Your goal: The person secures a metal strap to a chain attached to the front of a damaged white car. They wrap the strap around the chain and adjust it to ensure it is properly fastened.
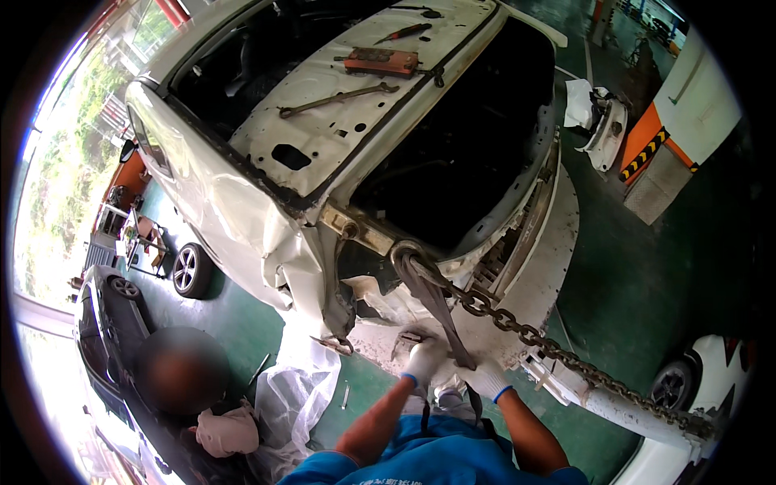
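The right grip (487,378), in a white glove, is closed around the lower part of a grey strap; the left grip (427,359), also gloved, lies against a dull metal piece (411,337), but its fingers are hidden and I cannot tell whether they pinch it.

The white car (218,202) fills the middle, its rear corner crumpled, its front cut off at the top; the dark rear opening (477,137) shows almost nothing inside. A person (228,430) crouches at lower left, head blurred. Beside them lies a crumpled clear plastic sheet (301,380). The chain (541,343) slants down to the right, its far end lost in shadow. The strap (436,301) hangs from the ring near the car's broken corner down to the right grip, where the glove covers part of it. On the white panel lie an orange box (381,61), a wrench (339,99) and a thin tool (404,33), its kind unclear.
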The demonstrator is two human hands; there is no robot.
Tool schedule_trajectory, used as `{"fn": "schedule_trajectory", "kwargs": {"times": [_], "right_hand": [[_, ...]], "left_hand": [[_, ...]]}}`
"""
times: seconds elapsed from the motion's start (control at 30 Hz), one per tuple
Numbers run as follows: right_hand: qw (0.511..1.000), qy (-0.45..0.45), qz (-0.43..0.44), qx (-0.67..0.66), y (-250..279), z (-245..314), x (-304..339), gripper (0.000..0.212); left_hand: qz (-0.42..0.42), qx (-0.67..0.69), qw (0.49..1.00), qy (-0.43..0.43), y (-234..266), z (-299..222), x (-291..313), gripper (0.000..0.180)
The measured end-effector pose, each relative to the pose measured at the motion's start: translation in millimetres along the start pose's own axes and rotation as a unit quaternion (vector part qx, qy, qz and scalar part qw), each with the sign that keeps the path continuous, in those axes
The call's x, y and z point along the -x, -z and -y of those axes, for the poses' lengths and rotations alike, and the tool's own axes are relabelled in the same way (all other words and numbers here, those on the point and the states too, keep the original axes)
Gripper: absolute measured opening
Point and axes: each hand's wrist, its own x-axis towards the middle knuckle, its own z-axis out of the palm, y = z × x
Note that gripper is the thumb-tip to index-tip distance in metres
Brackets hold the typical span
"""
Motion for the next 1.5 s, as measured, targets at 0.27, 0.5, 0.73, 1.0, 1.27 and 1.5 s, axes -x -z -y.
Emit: {"fn": "schedule_trajectory", "kwargs": {"times": [0.27,0.5,0.73,1.0,1.27,1.5], "right_hand": [[0.997,0.025,0.034,0.071,15,20,26,0.051],[0.999,-0.024,-0.027,-0.002,16,-30,58,0.033],[0.983,0.131,-0.123,0.041,36,28,37,0.025],[0.981,0.165,-0.064,-0.074,48,122,-3,0.032],[0.99,0.032,-0.094,-0.097,36,3,19,0.041],[0.983,-0.04,-0.084,-0.156,33,-38,23,0.047]], "left_hand": [[-0.319,0.299,0.899,-0.001,155,-14,-56,0.023],[-0.178,0.562,0.768,0.251,159,-18,-63,0.03],[-0.303,0.34,0.868,0.198,95,-20,-36,0.036],[-0.177,0.195,0.945,0.195,-22,-75,15,0.035],[-0.185,0.393,0.853,0.291,31,-126,11,0.051],[-0.165,0.423,0.845,0.284,37,-125,6,0.052]]}}
